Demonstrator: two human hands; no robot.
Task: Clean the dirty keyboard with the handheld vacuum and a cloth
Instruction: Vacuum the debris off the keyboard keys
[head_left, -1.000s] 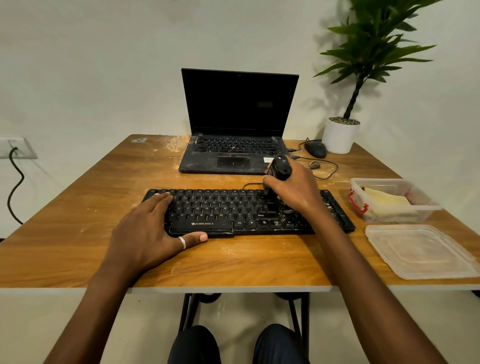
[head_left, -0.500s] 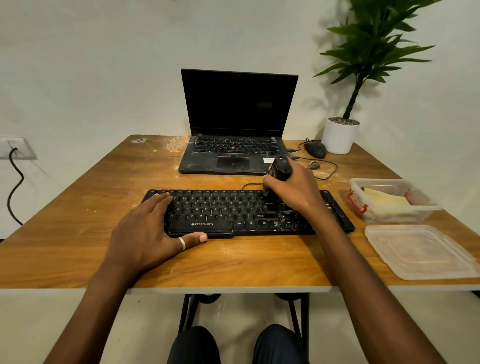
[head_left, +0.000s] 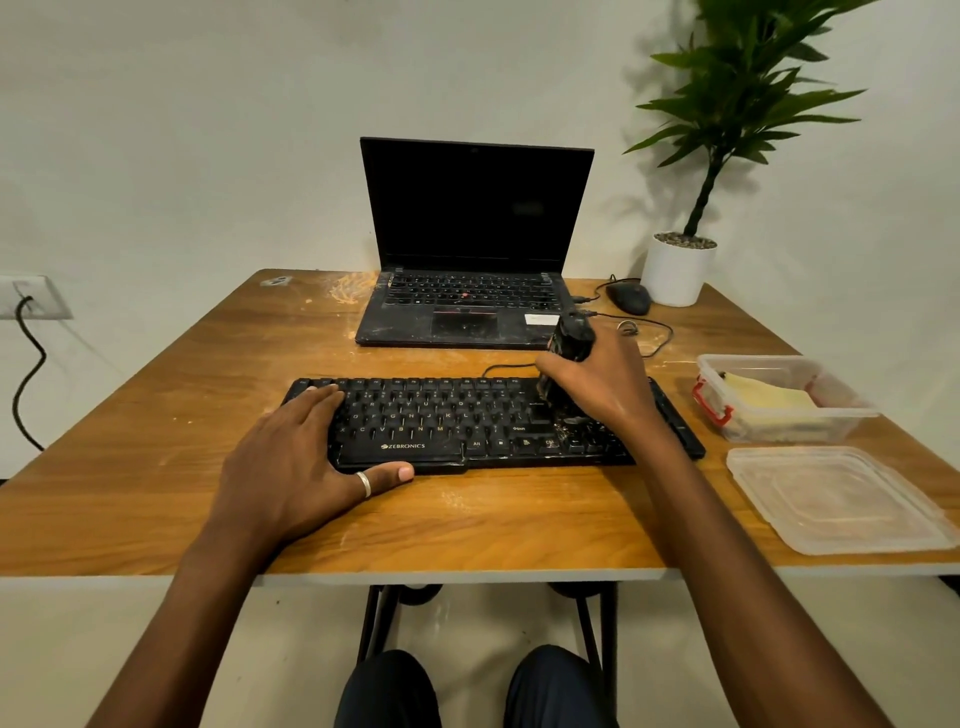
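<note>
A black dusty keyboard (head_left: 441, 421) lies across the middle of the wooden table (head_left: 156, 415). My left hand (head_left: 306, 452) rests flat on its left end, fingers straight, thumb along the front edge. My right hand (head_left: 597, 384) grips a small black handheld vacuum (head_left: 571, 338) upright, its lower end down on the keys right of centre. Crumbs show on the keys beside that hand. A yellow cloth (head_left: 763, 397) lies folded in a clear plastic box (head_left: 831, 415) at the right.
An open black laptop (head_left: 467, 291) stands behind the keyboard. A black mouse (head_left: 628, 298) with its cable and a potted plant (head_left: 678, 270) sit at the back right. The box's clear lid (head_left: 836, 504) lies at the front right. A wall socket (head_left: 31, 296) is at the left.
None of the objects has shifted; my right hand with the vacuum has barely moved on the right part of the keyboard, and my left hand stays put.
</note>
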